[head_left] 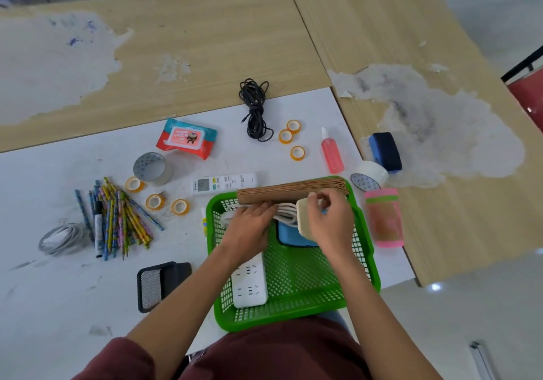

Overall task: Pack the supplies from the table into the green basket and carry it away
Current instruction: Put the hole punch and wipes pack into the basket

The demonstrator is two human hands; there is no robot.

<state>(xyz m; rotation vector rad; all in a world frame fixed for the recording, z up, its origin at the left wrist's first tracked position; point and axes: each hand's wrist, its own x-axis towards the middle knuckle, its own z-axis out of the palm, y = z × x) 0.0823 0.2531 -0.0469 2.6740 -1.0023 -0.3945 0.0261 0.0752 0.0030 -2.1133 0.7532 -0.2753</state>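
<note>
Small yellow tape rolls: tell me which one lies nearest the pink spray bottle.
The small yellow tape roll lying apart below the pair, just left of the pink spray bottle; three others sit far left by the pencils.

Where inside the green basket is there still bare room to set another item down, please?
In the green basket, the near-right mesh floor is bare, bordered by the white power strip on its left and the blue case beyond. The far end is crowded: brown paper stack, white cord, cream block, left hand and right hand.
</note>
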